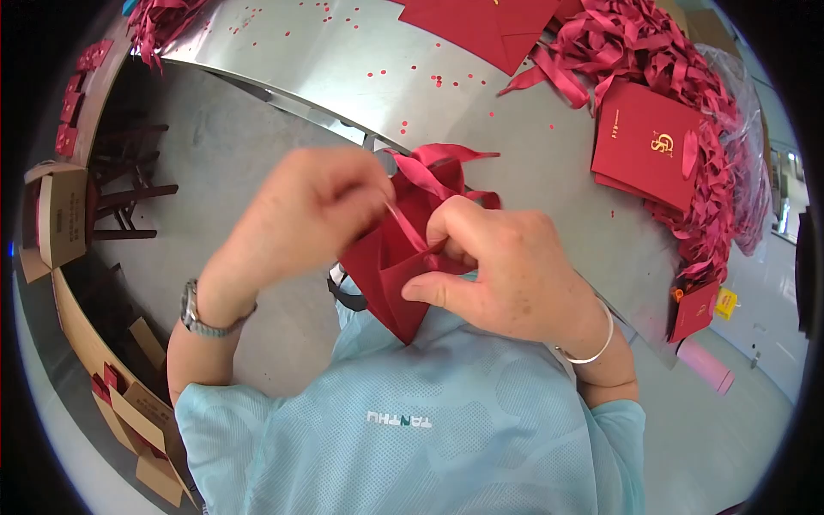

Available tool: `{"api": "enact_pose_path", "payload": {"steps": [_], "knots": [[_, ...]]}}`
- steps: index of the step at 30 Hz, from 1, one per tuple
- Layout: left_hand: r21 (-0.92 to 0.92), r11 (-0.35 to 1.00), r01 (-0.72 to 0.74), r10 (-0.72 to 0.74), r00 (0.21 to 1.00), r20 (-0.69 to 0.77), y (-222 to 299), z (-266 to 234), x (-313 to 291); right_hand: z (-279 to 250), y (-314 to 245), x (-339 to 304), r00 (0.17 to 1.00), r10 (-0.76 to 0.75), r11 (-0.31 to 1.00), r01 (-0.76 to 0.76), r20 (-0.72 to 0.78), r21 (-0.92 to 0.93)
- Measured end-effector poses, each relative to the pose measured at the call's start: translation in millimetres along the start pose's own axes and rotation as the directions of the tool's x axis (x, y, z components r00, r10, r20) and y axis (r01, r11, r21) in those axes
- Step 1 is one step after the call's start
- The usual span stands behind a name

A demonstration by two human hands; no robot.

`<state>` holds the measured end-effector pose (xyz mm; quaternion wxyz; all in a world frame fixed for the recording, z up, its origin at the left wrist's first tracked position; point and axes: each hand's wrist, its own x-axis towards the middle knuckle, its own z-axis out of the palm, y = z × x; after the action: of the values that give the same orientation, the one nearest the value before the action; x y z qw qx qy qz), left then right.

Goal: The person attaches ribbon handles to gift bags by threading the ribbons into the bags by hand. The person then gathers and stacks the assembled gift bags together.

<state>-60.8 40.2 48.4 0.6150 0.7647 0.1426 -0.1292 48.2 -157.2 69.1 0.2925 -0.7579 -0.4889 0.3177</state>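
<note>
In front of my body a red paper gift bag (390, 287) is held tilted, its mouth toward the metal table. My right hand (511, 266) is closed on the bag's rim, thumb along the outer side. A red ribbon (405, 225) runs from there across the mouth to my left hand (313, 202), which is slightly blurred with its fingers pinched together on the ribbon's end. More red ribbon (429, 176) loops over the bag's far edge. What lies under my right fingertips is hidden.
A metal table (532, 163) carries scattered red paper dots, flat red bags (481, 30), a stack of red bags (644, 142) and a large heap of red ribbons (635, 43). A pink bottle (705, 367) is at the right. Cardboard boxes (64, 215) and a wooden stool (129, 202) stand left.
</note>
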Motion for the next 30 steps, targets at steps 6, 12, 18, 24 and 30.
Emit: {"api": "enact_pose_path", "payload": {"steps": [6,12,18,24,30], "knots": [[-0.087,0.995,0.058,-0.087,0.916,-0.392,-51.0,-34.6,10.5,-7.1,8.6,-3.2,0.999,0.003,1.000,-0.003,0.032,-0.028],[0.381,0.923,0.052,0.226,0.728,-0.647,-59.4,-28.3,11.7,-0.2,1.1,1.6,0.999,0.010,0.989,-0.002,0.049,-0.150],[0.715,0.664,-0.218,0.482,0.856,-0.186,32.8,45.1,-19.7,19.3,1.0,8.0,0.992,-0.081,0.973,0.057,-0.098,-0.226],[0.778,0.610,-0.151,0.372,0.921,-0.113,23.0,48.6,-12.9,43.0,12.3,3.9,0.911,-0.269,0.962,0.240,-0.313,-0.128],[0.625,0.760,-0.178,0.360,0.916,-0.177,20.6,46.3,-15.2,-4.5,49.3,18.5,0.859,-0.116,0.986,0.159,-0.499,0.044]]}}
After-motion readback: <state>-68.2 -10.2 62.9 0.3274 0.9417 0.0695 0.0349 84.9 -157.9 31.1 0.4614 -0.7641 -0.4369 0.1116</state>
